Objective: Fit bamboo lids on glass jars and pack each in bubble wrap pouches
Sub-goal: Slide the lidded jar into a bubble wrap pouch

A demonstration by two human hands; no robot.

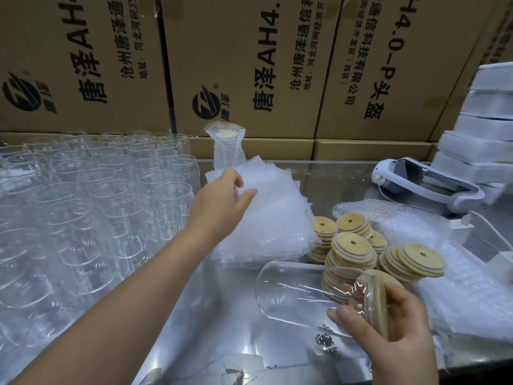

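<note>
My right hand [388, 329] grips a clear glass jar [291, 293] lying on its side, base pointing left, with a bamboo lid [374, 301] fitted on its mouth inside my fingers. My left hand [222, 201] reaches over the stack of bubble wrap pouches [272, 218], with its relaxed fingertips touching the top pouch. Stacks of bamboo lids [352, 245] with centre holes lie right of the pouches. One jar wrapped in a pouch [226, 145] stands upright at the back.
Many empty glass jars [83, 204] crowd the left of the steel table [211, 315]. Cardboard boxes [249, 65] wall the back. More bubble wrap [458, 287] lies at the right, with a white headset [424, 182] and stacked white boxes [483, 129] behind it.
</note>
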